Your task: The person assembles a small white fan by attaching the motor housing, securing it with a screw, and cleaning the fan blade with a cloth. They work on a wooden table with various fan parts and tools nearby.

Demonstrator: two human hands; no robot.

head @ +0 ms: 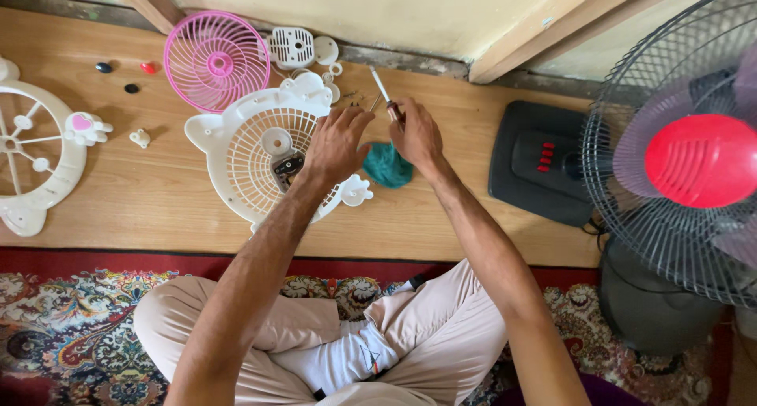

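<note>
White fan grille [260, 150] lies flat on the wooden floor [158, 197], small black part at its middle. Left hand [335, 142] rests on its right edge, fingers together, bent down. Right hand [416, 134], fingers clamped on a screwdriver [382, 89], sits just beside it over a teal fan blade [386, 166]. Pink grille [215, 59] behind; standing fan [682, 158] well right.

Home floor — patterned rug [71, 327], standing fan [678, 162].

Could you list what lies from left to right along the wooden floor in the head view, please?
White ring frame → pink fan grille → white fan housing → teal cloth → black fan base → standing fan.
</note>
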